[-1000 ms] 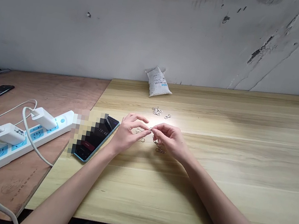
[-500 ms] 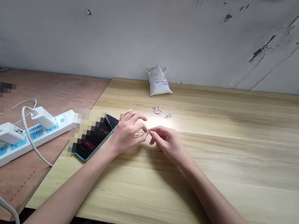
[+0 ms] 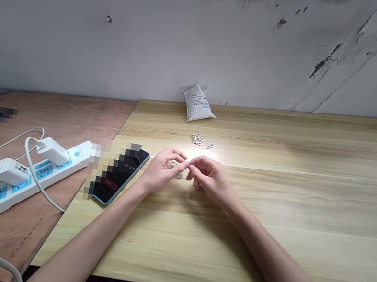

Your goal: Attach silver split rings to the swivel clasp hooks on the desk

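Small metal ring [image 3: 189, 164] is pinched betw. thumb & index of R hand [image 3: 210, 179], at middle of desk [image 3: 264, 251]. L hand [image 3: 164, 171] is curled, w/ fingertips [image 3: 185, 160] at or just beside ring; its grip can't be told. Ring is judged light, stiff, prob. slippery, best held by outer rim. Looks thin, silver, shiny. More rings [image 3: 172, 164] lie by L hand, clasps [image 3: 196, 139] are piled nearer back edge, blue-edged phone [image 3: 129, 167] is left of hands.
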A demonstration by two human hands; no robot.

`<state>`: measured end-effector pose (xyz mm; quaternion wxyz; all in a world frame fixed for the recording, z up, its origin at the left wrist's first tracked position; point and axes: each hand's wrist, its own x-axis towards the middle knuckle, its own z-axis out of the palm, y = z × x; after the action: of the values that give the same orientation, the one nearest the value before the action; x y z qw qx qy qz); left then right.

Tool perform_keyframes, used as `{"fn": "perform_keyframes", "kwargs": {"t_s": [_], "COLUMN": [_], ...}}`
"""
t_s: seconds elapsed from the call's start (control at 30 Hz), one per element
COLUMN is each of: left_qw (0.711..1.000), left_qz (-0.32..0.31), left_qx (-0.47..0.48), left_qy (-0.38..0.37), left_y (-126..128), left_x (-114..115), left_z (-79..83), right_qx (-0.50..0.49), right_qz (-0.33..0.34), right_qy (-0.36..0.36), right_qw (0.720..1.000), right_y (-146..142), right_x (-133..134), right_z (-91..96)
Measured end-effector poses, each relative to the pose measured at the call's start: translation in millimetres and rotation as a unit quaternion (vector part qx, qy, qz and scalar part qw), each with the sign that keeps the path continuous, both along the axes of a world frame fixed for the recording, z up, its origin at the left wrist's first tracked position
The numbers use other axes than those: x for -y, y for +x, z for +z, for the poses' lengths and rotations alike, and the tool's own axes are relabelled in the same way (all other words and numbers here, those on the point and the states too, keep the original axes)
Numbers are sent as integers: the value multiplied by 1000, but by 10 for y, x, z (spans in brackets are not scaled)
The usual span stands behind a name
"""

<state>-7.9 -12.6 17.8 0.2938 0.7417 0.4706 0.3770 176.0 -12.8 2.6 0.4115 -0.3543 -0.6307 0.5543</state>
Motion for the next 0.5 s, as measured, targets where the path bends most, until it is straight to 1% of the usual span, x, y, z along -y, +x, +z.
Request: {"fn": "perform_keyframes", "kwargs": {"t_s": [0.1,0.2,0.27,0.33,0.4,0.5], "left_qw": [1000,999,998,995,982,940], "left_qz": [-2,28,49,56,54,32], "left_qx": [29,24,8,-24,-84,-202], "left_qy": [-4,11,35,81,159,273], "left_y": [28,17,-6,-29,-41,-36], "left_x": [-2,-11,-17,-18,-13,-1], "left_z": [-19,-29,-25,-12,4,12], "right_qx": [18,41,46,42,33,41], "right_qz": [-25,-45,-47,-44,-41,-43], "right_qy": [32,63,66,57,45,36], "right_qw": [999,996,996,997,998,998], "right_y": [-11,-19,-14,0,14,19], "right_x": [12,20,16,5,-7,-13], "right_z": [7,14,21,24,21,5]}}
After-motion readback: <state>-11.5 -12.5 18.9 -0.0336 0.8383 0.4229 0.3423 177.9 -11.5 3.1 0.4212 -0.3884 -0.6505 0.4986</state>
